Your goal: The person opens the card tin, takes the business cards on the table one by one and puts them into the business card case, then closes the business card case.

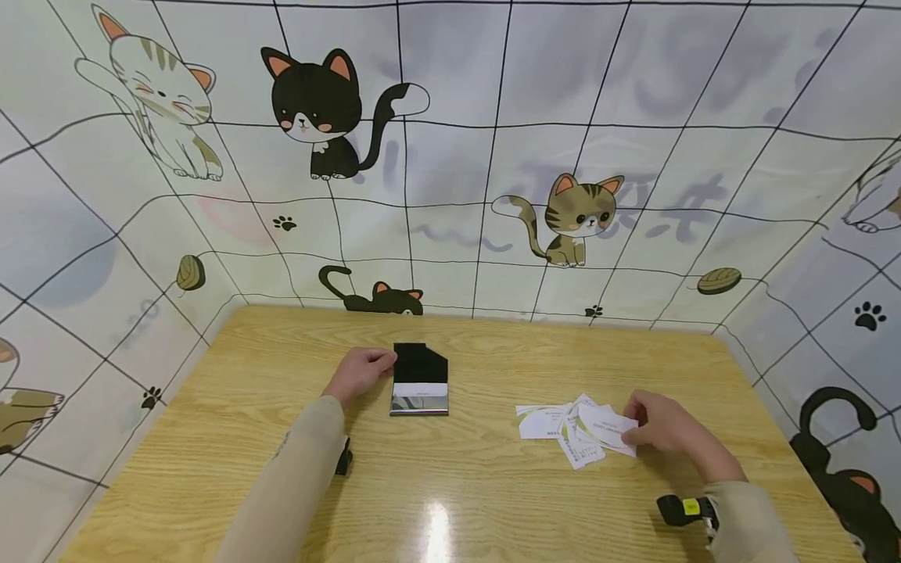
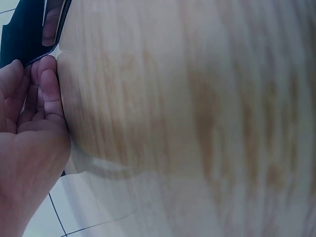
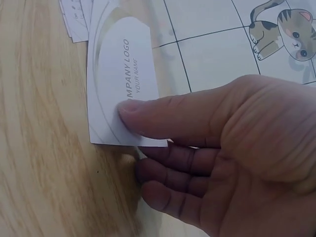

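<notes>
Left hand (image 1: 357, 375) pinches the black-and-silver flat rectangular case (image 1: 420, 369), probably for steadiness; right hand (image 1: 665, 426) pinches one white rectangular paper card (image 3: 112, 79) endwise

On card (image 3: 111, 79) pinched in your right hand (image 3: 237, 143), two grey lines – upper one reads "MPANY LOGO", its start running under your thumb (image 3: 173, 116); lower one reads "YOUR NAME". Other cards (image 1: 581, 453) fanned beside it: small print, too fine to make out. Inserted card (image 1: 424, 389) in holder (image 1: 419, 405): faint line, unreadable. On wall (image 1: 450, 156), pale blurred characters (image 1: 693, 215) – illegible to you.
</notes>
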The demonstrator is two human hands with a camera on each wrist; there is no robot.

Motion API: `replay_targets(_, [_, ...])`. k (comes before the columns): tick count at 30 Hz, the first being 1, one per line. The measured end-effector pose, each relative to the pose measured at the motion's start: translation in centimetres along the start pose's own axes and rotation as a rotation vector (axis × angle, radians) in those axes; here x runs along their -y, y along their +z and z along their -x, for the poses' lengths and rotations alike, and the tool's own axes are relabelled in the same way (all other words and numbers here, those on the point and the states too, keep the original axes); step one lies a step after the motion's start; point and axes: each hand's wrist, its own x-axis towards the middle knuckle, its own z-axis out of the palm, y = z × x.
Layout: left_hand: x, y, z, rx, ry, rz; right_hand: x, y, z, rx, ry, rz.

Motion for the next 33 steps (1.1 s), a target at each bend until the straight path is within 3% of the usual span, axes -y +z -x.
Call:
replay_targets(15, [0.1,0.1,-0.2,-0.008,0.022,-0.015,0.2,-0.5,0.4,-0.094,-0.06,-0.136])
replay_targets(20, [0.1,0.1,-0.2,-0.009,0.01,0.004,1.0,-0.7,0.5,-0.153,-0.102,-0.198])
replay_targets(33, [0.0,0.1,-0.2,-0.02,0.022,-0.011,3.5,-0.2,-0.5,-0.251,-0.105,-0.328])
